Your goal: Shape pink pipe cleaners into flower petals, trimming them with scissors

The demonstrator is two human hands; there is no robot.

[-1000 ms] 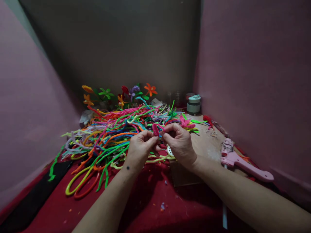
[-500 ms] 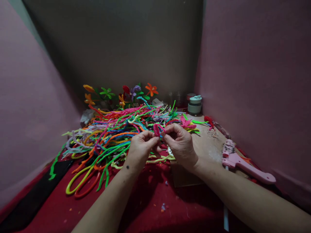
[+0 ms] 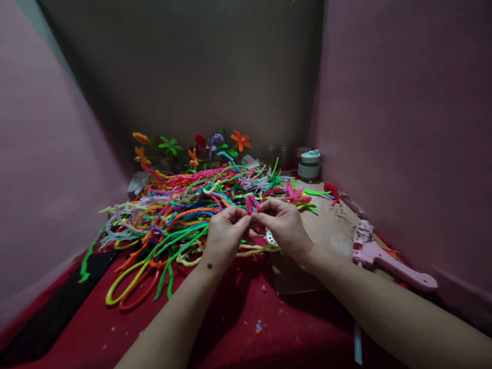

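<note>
A pink pipe cleaner point(image 3: 252, 203), bent into loops, stands up between my fingertips. My left hand point(image 3: 229, 231) pinches its lower end between thumb and forefinger. From the other side my right hand point(image 3: 283, 223) pinches it as well, and the two thumbs meet. Behind and left of my hands spreads a large heap of pipe cleaners point(image 3: 180, 210) in many colours. Just beyond my right hand lies a pink pipe-cleaner flower point(image 3: 295, 193) on a brown board point(image 3: 326, 225). The ends of the held piece are hidden by my fingers.
A pink glue gun point(image 3: 384, 261) with a glue stick lies at the right. A lidded cup point(image 3: 309, 166) stands at the back right. Finished pipe-cleaner flowers point(image 3: 240, 140) line the back wall. Small scraps point(image 3: 259, 326) dot the red cloth point(image 3: 230, 338).
My hands have drawn together until the fingertips meet. The pink pipe cleaner's loops now stand narrower and more upright between them.
</note>
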